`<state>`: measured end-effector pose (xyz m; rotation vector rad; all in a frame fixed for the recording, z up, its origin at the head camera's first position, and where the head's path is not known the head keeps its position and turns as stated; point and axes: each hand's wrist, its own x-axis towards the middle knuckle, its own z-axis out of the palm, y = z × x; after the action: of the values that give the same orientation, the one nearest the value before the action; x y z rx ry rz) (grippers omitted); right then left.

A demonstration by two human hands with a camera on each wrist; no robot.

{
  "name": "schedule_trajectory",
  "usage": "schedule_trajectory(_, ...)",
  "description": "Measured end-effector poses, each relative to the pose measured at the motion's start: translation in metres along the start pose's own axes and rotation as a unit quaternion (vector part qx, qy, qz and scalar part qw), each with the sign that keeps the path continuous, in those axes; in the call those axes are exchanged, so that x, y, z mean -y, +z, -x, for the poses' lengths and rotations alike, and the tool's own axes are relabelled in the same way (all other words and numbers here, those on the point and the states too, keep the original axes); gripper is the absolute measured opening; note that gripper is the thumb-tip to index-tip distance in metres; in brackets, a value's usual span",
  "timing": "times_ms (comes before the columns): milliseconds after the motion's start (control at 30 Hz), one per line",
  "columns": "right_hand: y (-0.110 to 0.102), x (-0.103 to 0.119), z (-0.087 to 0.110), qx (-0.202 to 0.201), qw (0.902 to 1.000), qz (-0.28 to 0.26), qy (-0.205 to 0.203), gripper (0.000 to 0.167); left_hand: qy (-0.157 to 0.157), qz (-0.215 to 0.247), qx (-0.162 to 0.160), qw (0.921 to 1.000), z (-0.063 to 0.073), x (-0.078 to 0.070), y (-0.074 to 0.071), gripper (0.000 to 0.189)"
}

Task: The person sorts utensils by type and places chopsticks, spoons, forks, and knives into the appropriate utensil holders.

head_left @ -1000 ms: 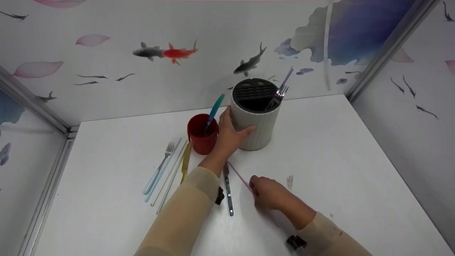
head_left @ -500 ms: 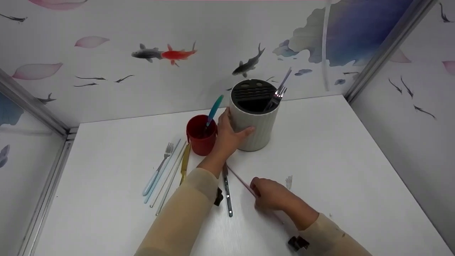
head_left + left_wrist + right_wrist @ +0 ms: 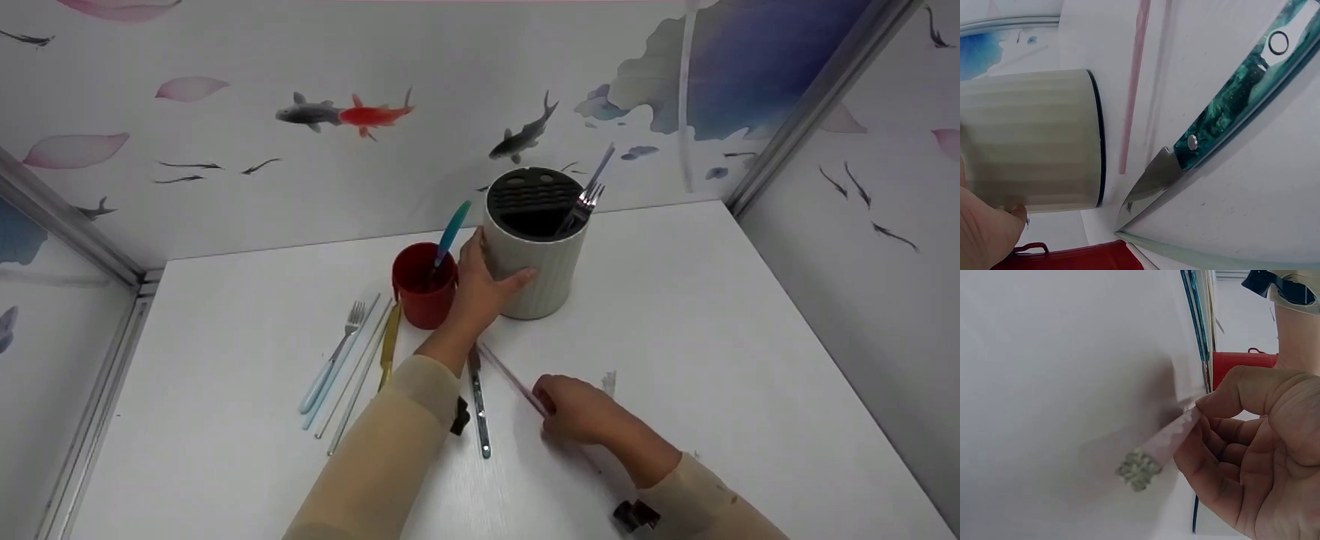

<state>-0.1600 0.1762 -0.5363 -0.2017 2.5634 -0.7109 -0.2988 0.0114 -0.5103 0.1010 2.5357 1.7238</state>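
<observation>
One white table (image 3: 712, 337) spreads out under both my arms. On it, toward the back, stands a pale ribbed holder (image 3: 551, 262), upright, with a metal fork (image 3: 589, 199) leaning out of its right side. My left hand (image 3: 480, 281) is spread wide round the holder's left side and grips it, thumb across the front. Just left of that hand stands a red cup (image 3: 424, 296). My right hand (image 3: 574, 409), nearer to me, has its thumb and forefinger closed in a pinch on a pink stick (image 3: 517, 382). Left of the stick lies a green-handled knife (image 3: 481, 416), blade pointing away from me. Thinnest of all, the pink stick is in front of the holder, its long axis slanting across the table: the slender end points away and leftward, near the knife's blade, while the end with the bumpy silvery tip (image 3: 1139, 471) points back toward me and rightward.
</observation>
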Motion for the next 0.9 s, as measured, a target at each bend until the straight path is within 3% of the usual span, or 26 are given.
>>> schedule_trajectory(400, -0.017, -0.016, 0.005, -0.002, 0.9972, -0.057, -0.049, 0.025, -0.006, 0.004, -0.001, 1.0, 0.0, 0.0, -0.001, 0.108)
schedule_trajectory(700, -0.034, -0.031, 0.011, -0.008, 0.9945, -0.084, -0.062, 0.016, -0.012, 0.021, 0.0, 0.9997, -0.002, 0.003, 0.0, 0.106)
schedule_trajectory(800, -0.04, -0.033, 0.012, -0.011, 0.991, -0.1, -0.088, 0.014, -0.011, 0.022, 0.002, 0.9997, -0.001, 0.004, 0.0, 0.105)
schedule_trajectory(900, -0.047, -0.033, 0.014, 0.0, 0.9804, -0.148, -0.129, 0.015, -0.01, 0.02, 0.001, 0.9997, 0.0, 0.004, 0.001, 0.105)
